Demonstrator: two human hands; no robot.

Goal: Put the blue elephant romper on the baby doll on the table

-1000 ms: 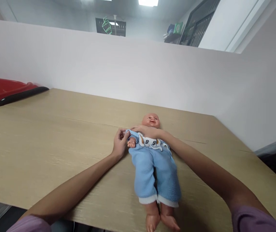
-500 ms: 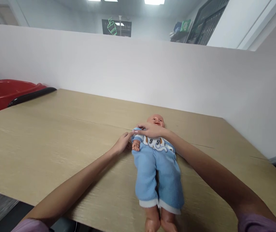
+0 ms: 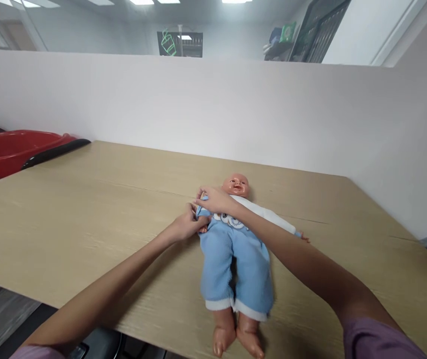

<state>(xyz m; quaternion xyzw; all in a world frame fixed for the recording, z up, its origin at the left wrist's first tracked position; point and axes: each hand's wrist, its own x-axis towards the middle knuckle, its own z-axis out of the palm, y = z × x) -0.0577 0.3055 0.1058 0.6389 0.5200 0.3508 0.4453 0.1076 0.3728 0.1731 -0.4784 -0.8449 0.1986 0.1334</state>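
A baby doll (image 3: pixel 236 185) lies on its back on the wooden table, its head toward the wall and its bare feet toward me. It wears blue trousers (image 3: pixel 218 269) with white hems and a white top with a blue-trimmed sleeve (image 3: pixel 200 211) and an animal face on the front. My left hand (image 3: pixel 188 223) is closed around the doll's forearm at the left side, partly covering its small hand. Reaching across the doll's chest, my right hand (image 3: pixel 215 199) pinches the same sleeve near the shoulder. The doll's other arm stretches out to the right past my forearm.
The table (image 3: pixel 104 219) meets a white wall (image 3: pixel 198 104) with a window above it. A red plastic tub (image 3: pixel 19 144) with a black edge stands beyond the table's left end. A dark chair (image 3: pixel 97 344) is below the front edge.
My left thumb has come over the doll's forearm and hand. My right hand has shifted slightly left along the sleeve, and the doll's other arm now shows at the right.
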